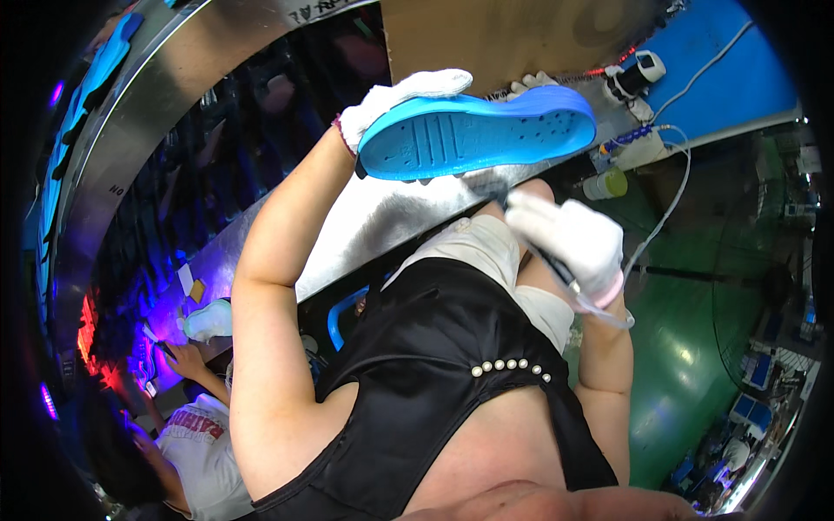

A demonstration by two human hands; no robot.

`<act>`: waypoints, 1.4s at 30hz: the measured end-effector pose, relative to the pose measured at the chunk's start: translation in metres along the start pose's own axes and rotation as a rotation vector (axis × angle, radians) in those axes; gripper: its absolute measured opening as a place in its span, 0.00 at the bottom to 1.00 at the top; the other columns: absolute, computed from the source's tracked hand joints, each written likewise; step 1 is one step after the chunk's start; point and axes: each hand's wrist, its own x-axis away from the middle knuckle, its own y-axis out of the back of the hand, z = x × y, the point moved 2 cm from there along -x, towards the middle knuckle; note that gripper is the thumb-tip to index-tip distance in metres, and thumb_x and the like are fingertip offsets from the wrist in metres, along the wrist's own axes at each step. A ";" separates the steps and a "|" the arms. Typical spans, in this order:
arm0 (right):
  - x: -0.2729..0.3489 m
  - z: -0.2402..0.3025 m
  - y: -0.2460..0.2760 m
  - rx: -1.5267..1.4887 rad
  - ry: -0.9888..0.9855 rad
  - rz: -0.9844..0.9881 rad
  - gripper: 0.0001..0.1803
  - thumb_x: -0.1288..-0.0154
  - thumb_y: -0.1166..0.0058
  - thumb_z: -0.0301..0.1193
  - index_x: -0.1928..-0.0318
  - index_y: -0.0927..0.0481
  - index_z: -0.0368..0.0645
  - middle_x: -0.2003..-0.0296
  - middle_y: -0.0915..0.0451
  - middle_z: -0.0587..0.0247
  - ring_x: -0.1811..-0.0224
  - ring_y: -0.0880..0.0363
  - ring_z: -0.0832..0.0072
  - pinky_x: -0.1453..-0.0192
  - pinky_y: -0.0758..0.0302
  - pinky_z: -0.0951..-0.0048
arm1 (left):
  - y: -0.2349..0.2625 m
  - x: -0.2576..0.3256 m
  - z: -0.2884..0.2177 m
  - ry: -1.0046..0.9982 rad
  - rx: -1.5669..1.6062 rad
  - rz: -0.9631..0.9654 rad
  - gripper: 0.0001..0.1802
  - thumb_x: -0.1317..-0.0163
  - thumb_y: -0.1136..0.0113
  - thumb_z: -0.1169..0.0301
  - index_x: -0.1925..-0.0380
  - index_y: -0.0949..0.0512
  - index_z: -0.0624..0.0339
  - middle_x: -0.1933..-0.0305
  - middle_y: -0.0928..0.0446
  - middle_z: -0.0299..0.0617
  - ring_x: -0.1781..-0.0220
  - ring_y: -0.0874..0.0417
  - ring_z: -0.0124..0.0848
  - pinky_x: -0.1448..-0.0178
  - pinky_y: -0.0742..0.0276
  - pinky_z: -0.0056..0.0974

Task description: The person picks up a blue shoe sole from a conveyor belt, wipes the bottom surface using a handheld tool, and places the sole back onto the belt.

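While I look in from my remote station, the blue shoe sole is held up above the metal bench, tilted so that its hollow inner face turns to my view. My left hand, in a white glove, wraps the sole's left end, fingers laid along its far rim. My right hand, gloved too and blurred by motion, sits near the sole on its lower right, fingers closed around a slim tool; a pale hose runs from the wrist up past the sole's right end. I see no clear contact between tool and sole.

As for progress, I judge the sole itself fully formed: slots at its left end, holes at its right, walls whole. Whether its surface has been worked over, or how much is left, I cannot tell.

For writing, dark lettering sits on the curved metal frame left of the sole, upside down to me. The cardboard beyond the sole bears large, faint marks, and the shirt of a co-worker, far to its lower left, has red print. The sole's faint moulded marks are too small to read.
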 end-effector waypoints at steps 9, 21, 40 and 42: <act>0.007 -0.006 -0.009 -0.361 0.021 -0.307 0.14 0.56 0.33 0.25 0.64 0.18 0.40 0.65 0.16 0.49 0.70 0.17 0.61 0.67 0.23 0.71 | -0.005 0.051 0.045 -0.293 0.564 0.436 0.42 0.45 0.37 0.51 0.39 0.37 0.69 0.45 0.29 0.65 0.52 0.20 0.52 0.52 0.21 0.52; 0.016 -0.005 -0.030 -0.730 -0.229 -0.451 0.18 0.51 0.32 0.22 0.59 0.22 0.33 0.58 0.19 0.44 0.54 0.19 0.60 0.46 0.24 0.63 | 0.096 0.287 -0.194 -1.291 0.889 -0.026 0.37 0.33 0.62 0.48 0.33 0.48 0.65 0.31 0.45 0.59 0.32 0.40 0.55 0.38 0.33 0.58; 0.041 -0.024 -0.035 -0.732 -0.444 -0.514 0.18 0.54 0.41 0.12 0.59 0.23 0.32 0.59 0.19 0.47 0.58 0.18 0.67 0.52 0.22 0.71 | 0.126 0.127 -0.267 0.194 -1.552 -1.540 0.28 0.37 0.57 0.51 0.41 0.27 0.52 0.34 0.33 0.47 0.33 0.32 0.46 0.32 0.39 0.51; 0.041 -0.021 -0.038 -0.800 -0.476 -0.494 0.18 0.54 0.41 0.12 0.58 0.22 0.32 0.59 0.19 0.48 0.58 0.19 0.68 0.53 0.22 0.73 | 0.144 0.151 -0.270 0.128 -1.809 -1.612 0.26 0.36 0.61 0.54 0.51 0.23 0.59 0.45 0.26 0.53 0.43 0.24 0.48 0.40 0.31 0.48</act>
